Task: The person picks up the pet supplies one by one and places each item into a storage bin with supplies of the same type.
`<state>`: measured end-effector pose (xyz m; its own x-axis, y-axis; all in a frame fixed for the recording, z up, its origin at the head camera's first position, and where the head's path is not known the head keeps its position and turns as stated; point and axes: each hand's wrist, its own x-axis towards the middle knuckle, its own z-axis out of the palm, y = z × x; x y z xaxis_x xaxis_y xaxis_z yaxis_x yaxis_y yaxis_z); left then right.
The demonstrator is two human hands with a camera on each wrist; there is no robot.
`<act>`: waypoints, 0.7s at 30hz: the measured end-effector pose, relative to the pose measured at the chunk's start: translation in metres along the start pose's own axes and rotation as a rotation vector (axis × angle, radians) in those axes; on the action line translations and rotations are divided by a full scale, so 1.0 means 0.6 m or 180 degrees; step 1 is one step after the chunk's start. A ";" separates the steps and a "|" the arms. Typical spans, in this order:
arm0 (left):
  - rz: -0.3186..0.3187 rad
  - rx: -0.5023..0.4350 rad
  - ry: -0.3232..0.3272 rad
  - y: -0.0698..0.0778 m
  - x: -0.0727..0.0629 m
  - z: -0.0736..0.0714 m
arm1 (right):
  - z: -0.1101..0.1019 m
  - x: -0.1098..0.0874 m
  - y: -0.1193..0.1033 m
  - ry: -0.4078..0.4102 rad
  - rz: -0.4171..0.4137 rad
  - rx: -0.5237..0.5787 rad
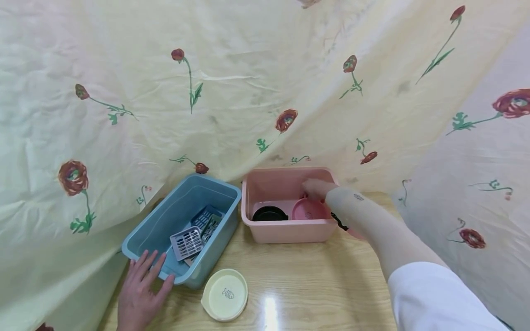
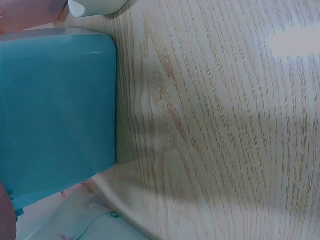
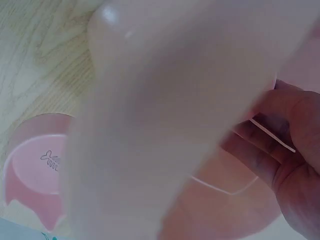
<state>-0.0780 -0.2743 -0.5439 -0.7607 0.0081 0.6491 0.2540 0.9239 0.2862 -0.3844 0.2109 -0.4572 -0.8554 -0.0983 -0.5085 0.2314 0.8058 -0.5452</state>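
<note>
Inside the pink bin, my right hand pinches the upper rim of a round pink bowl. The right wrist view shows that hand with curled fingers, partly hidden behind a blurred bin wall. A black round dish lies to the left of the bowl in the same bin. My left hand rests on the near rim of the blue bin, fingers straight and spread. That bin contains a greyish slotted tray, a blue slotted piece and other small slotted pieces.
A pale yellow dish with a fish-bone drawing sits on the wooden table near the blue bin. Another pink dish lies outside the pink bin on its right. A flowered cloth hangs behind both bins.
</note>
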 end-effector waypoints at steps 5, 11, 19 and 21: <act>0.0067 -0.0110 0.0096 -0.003 -0.001 0.002 | 0.005 0.000 -0.001 0.0072 0.0118 0.0311; -0.0037 -0.0033 0.0021 0.001 -0.004 0.003 | -0.012 -0.003 -0.016 -0.0136 -0.0429 -0.0759; -0.0013 0.0013 0.0047 -0.002 -0.005 0.007 | -0.046 -0.030 -0.036 -0.0436 -0.0961 -0.1599; 0.0013 -0.0004 0.0096 -0.005 -0.006 0.008 | -0.055 -0.037 -0.039 -0.0393 -0.0943 -0.1624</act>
<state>-0.0789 -0.2754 -0.5507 -0.7413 0.0003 0.6712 0.2579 0.9234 0.2844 -0.3862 0.2136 -0.4112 -0.7823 -0.4041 -0.4741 -0.2863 0.9091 -0.3025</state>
